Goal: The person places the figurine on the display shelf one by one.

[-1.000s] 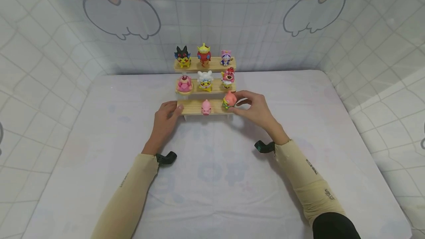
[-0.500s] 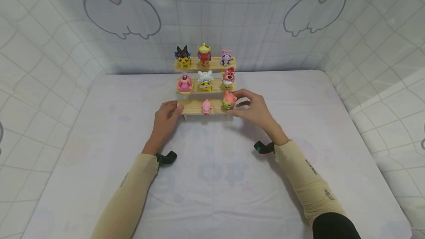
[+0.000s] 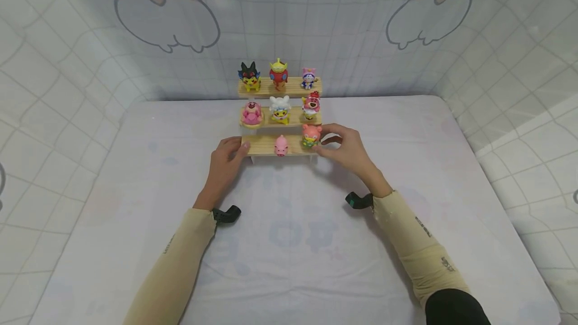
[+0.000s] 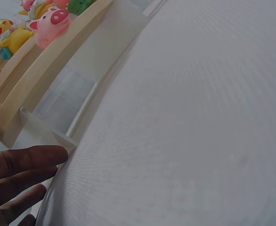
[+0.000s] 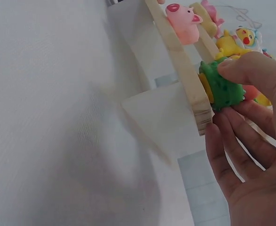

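Observation:
My right hand [image 3: 347, 149] pinches a coral-pink figurine [image 3: 311, 136] with a green lower part [image 5: 226, 89], between thumb and fingers. This figurine stands upright at the right end of the bottom shelf [image 3: 262, 145] of a three-tier wooden display stand. At the other end of that shelf my left hand [image 3: 224, 162] holds the board, with the thumb on its front corner; in the left wrist view the other fingers [image 4: 29, 157] reach out beside the stand's white leg [image 4: 41, 132]. A small pink pig figurine [image 3: 281, 146] sits mid-shelf between the hands, touched by neither.
On the middle tier [image 3: 293, 116] stand a pink bear figurine [image 3: 252, 114], a white-hatted yellow one [image 3: 280, 110] and a red-topped bear [image 3: 311, 106]. Three more figurines line the top tier [image 3: 293, 86]. A white cloth [image 3: 289, 245] covers the table; a printed curtain hangs behind.
The coral-pink figurine has turned in my right fingers, and its front now faces the head camera. My left hand keeps its place on the shelf end.

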{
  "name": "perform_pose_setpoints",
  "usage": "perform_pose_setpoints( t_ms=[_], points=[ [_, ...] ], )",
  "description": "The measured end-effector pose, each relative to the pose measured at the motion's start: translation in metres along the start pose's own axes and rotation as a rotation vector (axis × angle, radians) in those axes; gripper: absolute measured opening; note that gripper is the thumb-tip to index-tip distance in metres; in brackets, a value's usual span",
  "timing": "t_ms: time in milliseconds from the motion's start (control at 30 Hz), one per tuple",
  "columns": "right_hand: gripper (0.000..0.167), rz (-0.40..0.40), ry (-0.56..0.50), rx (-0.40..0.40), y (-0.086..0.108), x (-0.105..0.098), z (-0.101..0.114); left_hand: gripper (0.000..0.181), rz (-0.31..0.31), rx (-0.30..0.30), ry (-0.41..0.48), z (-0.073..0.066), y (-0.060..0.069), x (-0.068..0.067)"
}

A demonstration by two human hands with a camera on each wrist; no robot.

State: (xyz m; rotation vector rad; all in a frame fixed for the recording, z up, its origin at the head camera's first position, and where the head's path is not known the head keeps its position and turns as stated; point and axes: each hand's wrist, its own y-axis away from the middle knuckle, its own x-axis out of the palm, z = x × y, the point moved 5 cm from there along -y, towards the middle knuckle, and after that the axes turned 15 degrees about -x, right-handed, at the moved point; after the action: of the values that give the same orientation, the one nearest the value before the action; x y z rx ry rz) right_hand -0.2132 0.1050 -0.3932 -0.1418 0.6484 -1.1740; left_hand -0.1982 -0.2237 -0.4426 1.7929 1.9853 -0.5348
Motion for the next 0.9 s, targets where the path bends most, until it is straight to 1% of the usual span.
perform_pose_setpoints(
  t_ms=[167,400,467,667,900],
  points=[
    [0.044,0.01,-0.043,0.002,-0.003,0.002,0.002,0.04,-0.009,-0.012,0.0,0.001,-0.001,-0.001],
    [0.04,0.034,-0.052,0.047,-0.004,0.002,0.031,0.039,-0.004,-0.029,0.01,0.005,0.002,-0.001],
    [0.041,0.034,-0.055,0.055,-0.002,0.003,0.028,0.039,-0.004,-0.029,0.012,0.006,0.003,0.0],
    [0.045,0.025,-0.049,0.049,0.003,0.005,0.003,0.038,-0.004,-0.032,0.007,0.005,0.004,0.001],
    [0.044,0.024,-0.037,0.016,0.002,0.0,-0.003,0.041,0.004,-0.027,0.011,0.001,0.001,0.0]
  ],
)
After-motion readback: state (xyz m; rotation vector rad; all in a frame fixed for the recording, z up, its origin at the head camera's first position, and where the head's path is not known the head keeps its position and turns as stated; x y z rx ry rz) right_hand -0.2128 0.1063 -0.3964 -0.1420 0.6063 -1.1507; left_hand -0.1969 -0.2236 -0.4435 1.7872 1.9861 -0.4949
